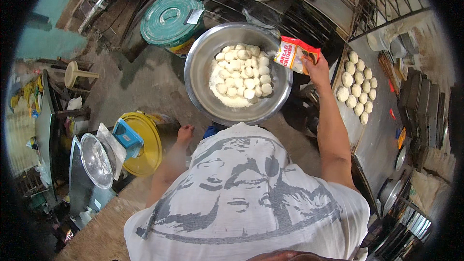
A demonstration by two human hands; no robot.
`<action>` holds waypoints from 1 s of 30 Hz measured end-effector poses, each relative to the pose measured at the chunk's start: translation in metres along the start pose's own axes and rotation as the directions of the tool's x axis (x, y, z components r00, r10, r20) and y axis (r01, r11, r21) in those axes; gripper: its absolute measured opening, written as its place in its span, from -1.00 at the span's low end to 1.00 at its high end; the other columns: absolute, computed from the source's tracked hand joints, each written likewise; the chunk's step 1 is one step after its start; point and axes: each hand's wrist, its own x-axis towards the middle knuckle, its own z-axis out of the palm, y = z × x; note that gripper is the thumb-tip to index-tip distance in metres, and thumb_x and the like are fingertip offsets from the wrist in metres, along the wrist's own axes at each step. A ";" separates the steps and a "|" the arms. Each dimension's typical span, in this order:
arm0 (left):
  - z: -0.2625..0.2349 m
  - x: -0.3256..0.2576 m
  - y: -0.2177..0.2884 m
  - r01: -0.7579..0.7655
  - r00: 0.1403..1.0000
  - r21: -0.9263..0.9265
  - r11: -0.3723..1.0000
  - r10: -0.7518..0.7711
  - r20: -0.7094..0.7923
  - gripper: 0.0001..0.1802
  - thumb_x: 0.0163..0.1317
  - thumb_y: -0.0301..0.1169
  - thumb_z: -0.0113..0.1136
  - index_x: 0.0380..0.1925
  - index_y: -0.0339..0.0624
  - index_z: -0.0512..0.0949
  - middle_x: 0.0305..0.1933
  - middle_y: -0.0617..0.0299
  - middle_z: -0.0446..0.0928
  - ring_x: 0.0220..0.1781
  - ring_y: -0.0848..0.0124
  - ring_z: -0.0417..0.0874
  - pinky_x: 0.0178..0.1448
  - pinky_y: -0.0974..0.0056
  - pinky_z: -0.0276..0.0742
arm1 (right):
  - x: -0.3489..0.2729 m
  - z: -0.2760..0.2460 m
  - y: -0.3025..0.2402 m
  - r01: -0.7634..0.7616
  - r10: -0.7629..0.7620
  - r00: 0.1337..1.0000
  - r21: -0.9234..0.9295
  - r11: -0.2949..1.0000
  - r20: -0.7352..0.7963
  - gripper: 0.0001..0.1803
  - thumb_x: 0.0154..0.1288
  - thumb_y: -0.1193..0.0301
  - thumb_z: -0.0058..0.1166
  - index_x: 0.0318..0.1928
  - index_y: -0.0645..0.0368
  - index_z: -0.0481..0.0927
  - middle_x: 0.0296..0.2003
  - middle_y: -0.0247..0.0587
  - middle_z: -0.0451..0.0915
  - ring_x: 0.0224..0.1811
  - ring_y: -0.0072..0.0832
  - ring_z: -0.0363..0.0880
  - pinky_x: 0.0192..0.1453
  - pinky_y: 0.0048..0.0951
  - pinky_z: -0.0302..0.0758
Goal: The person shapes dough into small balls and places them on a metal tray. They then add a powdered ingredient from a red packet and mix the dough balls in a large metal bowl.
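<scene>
My right hand (317, 71) grips a red and white plastic packet (290, 54) by one end. The packet is held tilted at the right rim of a large steel bowl (195, 75). Inside the bowl, many pale dough balls (237, 70) are heaped on a layer of fine, pale yellowish crumbs (231, 100). My left hand (184, 133) hangs low beside my body, left of the bowl and apart from it. Its fingers look loosely curled, with nothing visible in them.
More dough balls (356, 87) sit in rows on the right-hand table (372, 135). A bucket with a green lid (166, 17) stands behind the bowl to the left. Nearer left are a yellow drum (147, 152), a blue scale (128, 138) and a metal basin (95, 162). A stool (72, 75) stands farther left.
</scene>
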 end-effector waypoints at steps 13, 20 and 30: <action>0.008 -0.021 0.019 -0.037 0.999 0.038 0.999 0.038 -0.031 -0.88 0.36 -0.30 0.21 -0.33 -0.06 0.56 -0.55 0.38 0.48 -0.62 0.50 0.44 -0.56 0.34 0.32 | 0.014 -0.026 0.029 -0.049 0.055 0.998 0.160 0.986 -0.030 -0.65 0.27 0.60 0.19 0.08 0.21 0.58 -0.12 -0.31 0.70 -0.09 -0.61 0.62 0.09 -0.51 0.53; 0.005 -0.029 0.033 0.058 0.998 0.075 0.995 -0.056 -0.023 -0.92 0.36 -0.42 0.20 -0.34 -0.10 0.54 -0.45 0.35 0.51 -0.43 0.48 0.52 -0.36 0.33 0.42 | 0.022 -0.036 0.019 0.049 -0.047 0.988 0.010 0.999 -0.147 -0.63 0.25 0.61 0.19 0.09 0.22 0.58 -0.09 -0.28 0.70 -0.07 -0.56 0.64 0.11 -0.44 0.53; 0.021 0.003 0.066 -0.326 0.903 0.301 0.896 0.390 -0.182 -0.63 0.38 -0.39 0.17 0.13 -0.32 0.52 0.00 0.08 0.60 0.02 0.24 0.62 0.15 0.21 0.52 | -0.022 -0.042 0.024 -0.224 0.238 0.971 0.274 0.935 -0.020 -0.57 0.25 0.58 0.28 0.14 0.18 0.55 -0.07 -0.31 0.67 -0.09 -0.54 0.61 0.10 -0.40 0.58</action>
